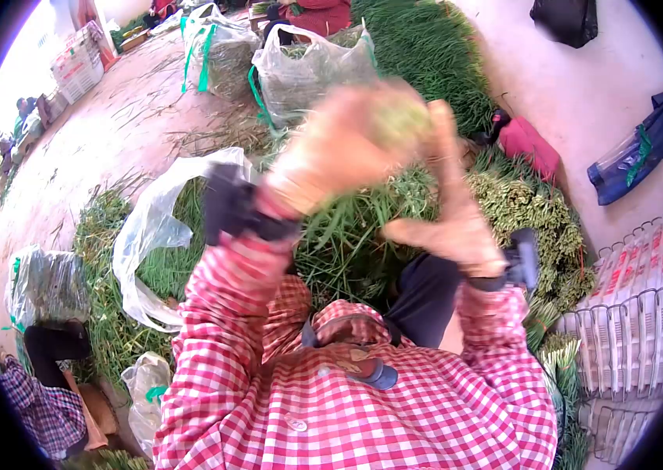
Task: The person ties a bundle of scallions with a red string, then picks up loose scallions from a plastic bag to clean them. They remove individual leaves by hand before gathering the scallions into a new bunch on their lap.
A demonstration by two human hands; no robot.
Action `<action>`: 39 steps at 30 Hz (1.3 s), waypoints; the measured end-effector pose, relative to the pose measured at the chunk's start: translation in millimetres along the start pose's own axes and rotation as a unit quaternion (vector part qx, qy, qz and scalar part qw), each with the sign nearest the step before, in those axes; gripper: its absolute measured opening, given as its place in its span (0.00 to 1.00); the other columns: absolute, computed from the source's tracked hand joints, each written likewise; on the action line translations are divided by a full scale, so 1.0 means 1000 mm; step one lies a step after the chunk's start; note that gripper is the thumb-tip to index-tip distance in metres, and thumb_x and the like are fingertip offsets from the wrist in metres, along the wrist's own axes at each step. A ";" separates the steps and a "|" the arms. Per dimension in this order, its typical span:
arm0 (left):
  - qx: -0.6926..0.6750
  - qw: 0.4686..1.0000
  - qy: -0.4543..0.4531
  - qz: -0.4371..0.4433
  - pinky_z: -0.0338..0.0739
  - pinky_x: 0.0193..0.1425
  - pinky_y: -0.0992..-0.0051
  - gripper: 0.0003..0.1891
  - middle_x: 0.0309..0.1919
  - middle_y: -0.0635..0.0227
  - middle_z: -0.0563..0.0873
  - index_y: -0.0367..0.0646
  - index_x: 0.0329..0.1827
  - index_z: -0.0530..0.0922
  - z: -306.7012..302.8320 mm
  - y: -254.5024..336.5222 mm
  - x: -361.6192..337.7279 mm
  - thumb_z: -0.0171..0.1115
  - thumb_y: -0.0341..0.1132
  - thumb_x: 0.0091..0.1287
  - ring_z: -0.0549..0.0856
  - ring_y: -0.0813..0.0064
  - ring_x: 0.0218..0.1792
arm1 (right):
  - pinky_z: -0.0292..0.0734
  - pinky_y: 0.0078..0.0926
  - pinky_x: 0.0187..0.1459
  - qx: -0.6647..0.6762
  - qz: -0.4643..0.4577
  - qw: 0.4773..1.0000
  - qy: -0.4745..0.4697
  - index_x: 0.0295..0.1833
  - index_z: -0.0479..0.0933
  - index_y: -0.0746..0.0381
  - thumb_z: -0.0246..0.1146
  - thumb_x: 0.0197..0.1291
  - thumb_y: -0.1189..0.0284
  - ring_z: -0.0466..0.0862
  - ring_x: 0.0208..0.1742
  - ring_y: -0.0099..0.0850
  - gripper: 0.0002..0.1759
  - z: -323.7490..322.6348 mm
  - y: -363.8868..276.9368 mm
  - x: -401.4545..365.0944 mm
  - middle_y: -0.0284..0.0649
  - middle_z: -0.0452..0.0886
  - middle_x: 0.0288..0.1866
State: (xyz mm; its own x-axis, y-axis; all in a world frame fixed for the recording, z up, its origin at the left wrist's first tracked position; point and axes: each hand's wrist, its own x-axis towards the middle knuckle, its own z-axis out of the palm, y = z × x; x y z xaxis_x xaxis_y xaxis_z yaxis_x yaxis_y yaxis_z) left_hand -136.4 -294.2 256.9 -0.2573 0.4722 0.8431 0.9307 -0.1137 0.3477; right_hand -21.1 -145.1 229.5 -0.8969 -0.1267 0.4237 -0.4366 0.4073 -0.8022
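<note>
My left hand (330, 157), smeared by motion, is raised in front of me and closed around a pale green bundle of stalks (399, 119), also blurred. Beside the bundle, my right hand (461, 215) is upright with its fingers stretched and its thumb spread wide. Its fingertips come close to the bundle; whether they touch cannot be made out. Below both hands lies a heap of loose long green leaves (355, 243). Right of my right hand is a pile of green stalks with their ends facing me (531, 215).
A large stack of long greens (421, 55) lies ahead. Plastic bags (312, 78) filled with plant matter stand at front left; a white bag (144, 243) lies nearer. White crates (629, 313) are at right. Another person's plaid sleeve (42, 403) shows lower left.
</note>
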 end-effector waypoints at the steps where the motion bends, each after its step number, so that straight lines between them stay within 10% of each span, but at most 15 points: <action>1: 0.121 0.987 -0.105 -0.008 0.78 0.26 0.74 0.07 0.22 0.65 0.81 0.42 0.40 0.79 0.024 0.006 -0.003 0.54 0.30 0.62 0.81 0.71 0.22 | 0.57 0.38 0.71 -0.041 0.058 0.996 -0.057 0.76 0.43 0.59 0.75 0.45 0.61 0.60 0.73 0.39 0.59 0.011 0.011 0.000 0.46 0.52 0.76; 5: 0.359 0.894 -0.060 0.263 0.64 0.22 0.71 0.10 0.14 0.72 0.69 0.48 0.22 0.72 0.095 0.033 -0.024 0.58 0.43 0.53 0.73 0.73 0.19 | 0.61 0.36 0.67 -0.150 0.229 0.955 -0.115 0.72 0.48 0.60 0.73 0.48 0.62 0.63 0.68 0.37 0.52 0.050 0.110 -0.034 0.46 0.57 0.71; 12: 0.404 0.894 -0.136 0.139 0.65 0.21 0.68 0.10 0.10 0.72 0.69 0.48 0.12 0.71 0.178 0.017 -0.065 0.61 0.37 0.44 0.73 0.70 0.16 | 0.66 0.33 0.59 -0.187 0.309 0.931 -0.046 0.67 0.57 0.62 0.70 0.53 0.63 0.69 0.58 0.35 0.41 0.060 0.198 -0.077 0.46 0.66 0.63; 17: 0.594 0.774 -0.032 0.217 0.57 0.10 0.69 0.17 0.07 0.74 0.65 0.48 0.09 0.70 0.145 0.029 -0.044 0.63 0.35 0.55 0.64 0.75 0.08 | 0.71 0.31 0.54 -0.180 0.321 0.930 -0.007 0.63 0.63 0.63 0.68 0.56 0.63 0.74 0.52 0.33 0.33 0.059 0.221 -0.089 0.46 0.72 0.57; 19: 0.690 0.702 0.015 0.175 0.54 0.09 0.69 0.20 0.07 0.74 0.65 0.48 0.09 0.70 0.153 0.023 -0.046 0.62 0.36 0.59 0.60 0.76 0.07 | 0.72 0.30 0.52 -0.176 0.321 0.930 0.011 0.61 0.66 0.64 0.67 0.57 0.63 0.76 0.49 0.32 0.30 0.054 0.227 -0.091 0.46 0.74 0.55; 24: 0.528 0.724 -0.014 -0.444 0.69 0.26 0.64 0.10 0.14 0.67 0.80 0.46 0.12 0.79 0.188 0.049 -0.060 0.59 0.31 0.50 0.82 0.68 0.23 | 0.76 0.28 0.47 -0.205 0.237 0.942 0.117 0.57 0.72 0.65 0.65 0.61 0.64 0.80 0.42 0.30 0.23 0.021 0.236 -0.062 0.46 0.81 0.49; 27: 0.517 0.843 -0.045 -0.144 0.66 0.24 0.62 0.07 0.14 0.64 0.80 0.45 0.12 0.77 0.130 0.032 -0.116 0.62 0.34 0.44 0.80 0.66 0.19 | 0.77 0.21 0.40 0.160 0.160 0.942 0.250 0.51 0.78 0.66 0.65 0.61 0.67 0.80 0.35 0.24 0.16 0.004 0.152 -0.022 0.41 0.84 0.43; 33: 0.327 0.901 -0.256 -0.124 0.65 0.19 0.59 0.09 0.13 0.59 0.77 0.41 0.14 0.76 0.103 0.039 -0.180 0.62 0.37 0.40 0.78 0.63 0.16 | 0.69 0.16 0.30 -0.083 0.198 0.977 -0.004 0.39 0.82 0.63 0.69 0.56 0.65 0.73 0.27 0.17 0.12 0.070 0.039 0.007 0.30 0.80 0.27; 37: 0.255 0.887 -0.385 -0.017 0.72 0.21 0.58 0.09 0.16 0.53 0.79 0.34 0.17 0.79 0.098 0.034 -0.217 0.62 0.34 0.40 0.82 0.59 0.20 | 0.67 0.17 0.26 0.107 0.254 0.961 -0.023 0.31 0.81 0.64 0.67 0.58 0.60 0.70 0.22 0.17 0.17 0.095 0.056 -0.005 0.31 0.79 0.25; 39: 0.510 0.828 -0.224 -0.063 0.72 0.21 0.56 0.08 0.16 0.52 0.78 0.37 0.17 0.78 0.129 0.026 -0.264 0.62 0.34 0.42 0.79 0.57 0.18 | 0.66 0.17 0.24 0.244 0.290 0.915 -0.138 0.33 0.80 0.64 0.61 0.64 0.60 0.71 0.21 0.15 0.17 0.088 0.044 -0.003 0.32 0.80 0.25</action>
State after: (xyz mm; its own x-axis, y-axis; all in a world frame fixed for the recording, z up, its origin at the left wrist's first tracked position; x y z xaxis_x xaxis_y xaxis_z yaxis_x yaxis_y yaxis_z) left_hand -10.4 -309.1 -9.2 -0.4595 0.7273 0.5098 0.6981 0.6506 -0.2989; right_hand -43.9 -206.6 155.5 -0.9420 -0.2691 -0.2006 0.1989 0.0340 -0.9794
